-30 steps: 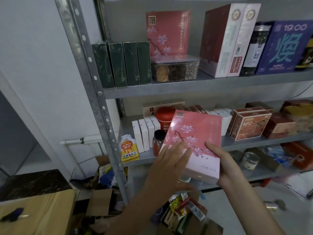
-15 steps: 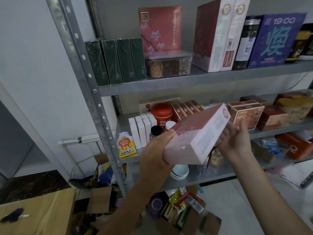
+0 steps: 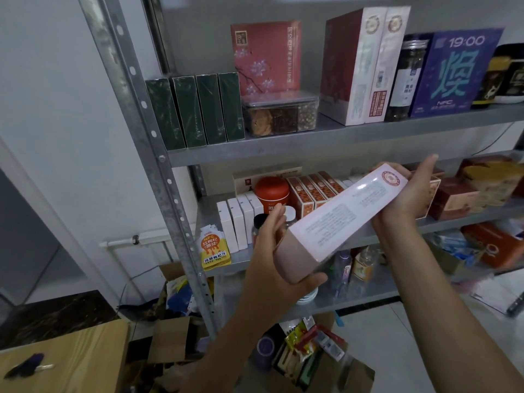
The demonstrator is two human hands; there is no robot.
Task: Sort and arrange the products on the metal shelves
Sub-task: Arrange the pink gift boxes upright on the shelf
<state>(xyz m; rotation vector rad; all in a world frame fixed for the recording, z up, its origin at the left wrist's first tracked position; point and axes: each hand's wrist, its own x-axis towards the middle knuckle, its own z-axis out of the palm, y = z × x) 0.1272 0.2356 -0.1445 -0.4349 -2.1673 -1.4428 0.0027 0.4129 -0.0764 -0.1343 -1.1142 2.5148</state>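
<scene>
Both hands hold a long pink box (image 3: 340, 219) in the air in front of the middle level of the metal shelves (image 3: 312, 146). It is tilted, its lower end to the left and its upper end to the right, with the narrow printed side facing the camera. The left hand (image 3: 272, 268) wraps the lower end, fingers over the top edge and thumb underneath. The right hand (image 3: 408, 199) cups the upper end from behind, thumb raised beside the corner. On the upper shelf, four dark green boxes (image 3: 195, 109) stand at the left end. Beside them is a clear plastic container (image 3: 280, 114) with a blossom-printed pink box (image 3: 265, 55) upright behind it, then two tall boxes (image 3: 360, 66), a glass jar (image 3: 408, 78) and a purple box (image 3: 456, 72). Behind the held box, the middle shelf carries white boxes (image 3: 241, 222), a red-lidded jar (image 3: 272, 188) and orange boxes (image 3: 312, 191). A yellow pouch (image 3: 214, 248) sits at its front left corner.
</scene>
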